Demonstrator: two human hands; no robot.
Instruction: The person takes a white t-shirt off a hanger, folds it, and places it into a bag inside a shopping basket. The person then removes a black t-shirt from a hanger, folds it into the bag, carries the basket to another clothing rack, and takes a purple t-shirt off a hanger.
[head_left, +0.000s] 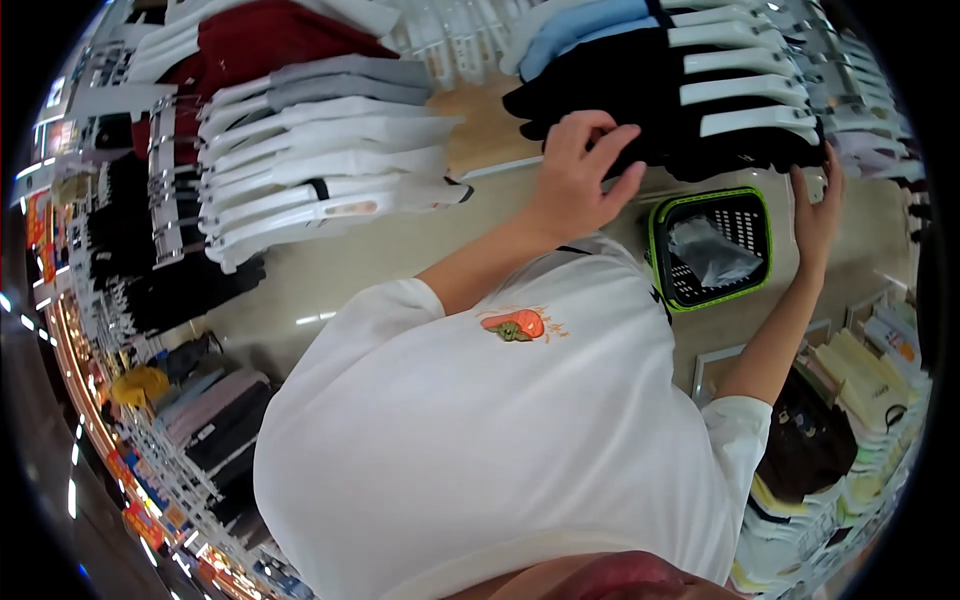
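Observation:
My left hand (590,180) is over the lower edge of black garments (640,100), its fingers apart and curved, with nothing visible in it. The garments hang on several white hangers (755,121) at the upper right. At the rack end of the nearest black garment is my right hand (818,205), raised, with thumb and fingers spread. Its fingertips are close to the hanger's hook end; whether they touch it is unclear. Between my two forearms, lower down, sits a black basket with a green rim (655,245), holding a crumpled clear plastic bag (712,252).
White and grey garments (330,150) hang at the upper left, beside a dark red one (270,45). More clothes racks stand at the lower left and lower right, the latter with pale yellow garments (850,375). A pale floor (350,270) shows between the racks.

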